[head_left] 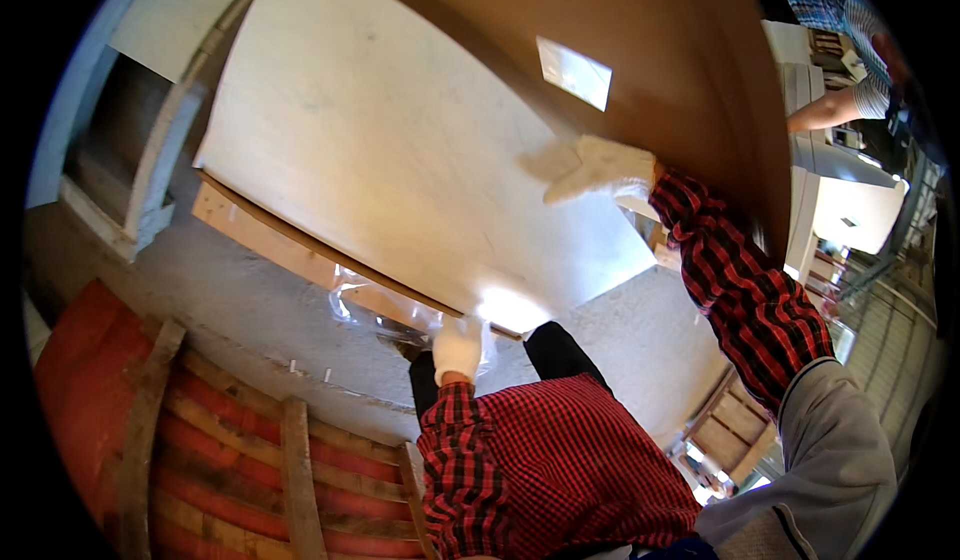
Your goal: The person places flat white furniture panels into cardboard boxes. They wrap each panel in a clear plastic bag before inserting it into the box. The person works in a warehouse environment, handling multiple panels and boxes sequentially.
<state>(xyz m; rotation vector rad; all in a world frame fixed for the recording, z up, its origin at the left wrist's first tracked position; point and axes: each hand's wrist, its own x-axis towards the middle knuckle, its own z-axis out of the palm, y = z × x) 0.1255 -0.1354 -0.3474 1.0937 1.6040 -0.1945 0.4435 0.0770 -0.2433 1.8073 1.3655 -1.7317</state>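
A wide, pale board (pixel 400 130) with a brown edge lies in front of me on wooden pieces (pixel 265 235). At its near edge my left hand (pixel 458 350), in a white glove, is closed, with clear plastic film (pixel 385 300) bunched around it. What its fingers grip is hidden. My right hand (pixel 605 170), also gloved, is stretched out over the board's right part, fingers extended, and its shadow falls on the pale surface. Behind that hand a large brown panel (pixel 690 70) rises at a tilt, bearing a white four-sided patch (pixel 575 72).
At the lower left stands a red panel with wooden slats (pixel 295 460). A pale frame (pixel 150 160) is at the far left. Another person's arm (pixel 830 110) shows at the upper right, beside stacked pale items. Concrete floor (pixel 260 330) lies around the board.
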